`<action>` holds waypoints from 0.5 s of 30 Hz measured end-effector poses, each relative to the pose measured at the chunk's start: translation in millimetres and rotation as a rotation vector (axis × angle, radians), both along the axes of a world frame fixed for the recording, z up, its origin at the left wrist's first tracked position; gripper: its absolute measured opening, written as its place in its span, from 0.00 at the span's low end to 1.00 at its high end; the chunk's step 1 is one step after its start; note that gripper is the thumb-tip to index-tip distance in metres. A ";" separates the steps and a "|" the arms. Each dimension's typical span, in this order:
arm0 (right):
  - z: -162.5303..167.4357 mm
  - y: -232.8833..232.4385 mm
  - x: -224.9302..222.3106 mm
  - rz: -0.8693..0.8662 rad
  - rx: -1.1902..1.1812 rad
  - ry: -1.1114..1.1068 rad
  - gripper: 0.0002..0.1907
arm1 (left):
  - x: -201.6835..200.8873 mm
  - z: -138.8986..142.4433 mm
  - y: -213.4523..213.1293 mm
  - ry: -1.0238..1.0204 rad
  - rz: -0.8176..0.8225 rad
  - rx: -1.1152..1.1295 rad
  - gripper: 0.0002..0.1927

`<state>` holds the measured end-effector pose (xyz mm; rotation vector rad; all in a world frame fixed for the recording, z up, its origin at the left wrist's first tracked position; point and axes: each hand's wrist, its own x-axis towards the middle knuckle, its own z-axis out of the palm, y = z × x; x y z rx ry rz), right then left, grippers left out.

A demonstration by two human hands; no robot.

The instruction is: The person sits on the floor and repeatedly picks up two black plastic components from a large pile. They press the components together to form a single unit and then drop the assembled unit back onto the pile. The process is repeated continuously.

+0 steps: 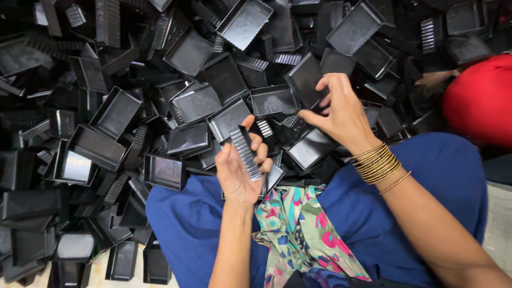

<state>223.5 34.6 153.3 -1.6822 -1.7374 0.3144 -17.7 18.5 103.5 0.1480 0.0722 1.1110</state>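
The left hand (238,172) curls its fingers around a stack of black trays (247,153), held edge-up above the blue lap (186,213). At two o'clock, the right hand (341,109) pinches one tray (305,80) off the heap (117,106). I'd judge nesting goes best with rims squared and the stack gripped firmly.

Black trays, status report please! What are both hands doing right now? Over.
Left hand holds a ribbed black tray on edge. Right hand grips another black tray over the pile. Nothing blocking.
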 end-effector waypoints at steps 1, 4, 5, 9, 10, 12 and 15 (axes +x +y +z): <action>2.3 -1.8 -3.3 -0.058 -0.018 -0.086 0.28 | 0.8 -3.8 -0.5 0.042 0.018 0.034 0.35; 11.5 -5.3 -8.2 -0.049 0.287 -0.344 0.29 | 3.9 -14.4 -1.2 0.187 0.088 0.128 0.36; 12.8 -7.7 -13.9 0.025 0.173 -0.022 0.29 | 5.1 -16.8 -0.2 0.250 0.120 0.152 0.37; 11.1 -35.0 -47.2 0.308 -0.191 0.706 0.34 | 15.4 -20.8 0.1 0.547 0.286 0.262 0.43; 9.6 -39.6 -57.1 0.371 -0.244 0.751 0.37 | 16.0 -20.3 -0.3 0.587 0.276 0.285 0.42; 8.3 -46.9 -69.9 0.359 -0.254 0.597 0.40 | 16.5 -19.1 -2.8 0.666 0.251 0.328 0.41; 11.3 -49.8 -74.4 0.355 -0.266 0.513 0.41 | 17.9 -15.6 -3.6 0.649 0.291 0.323 0.40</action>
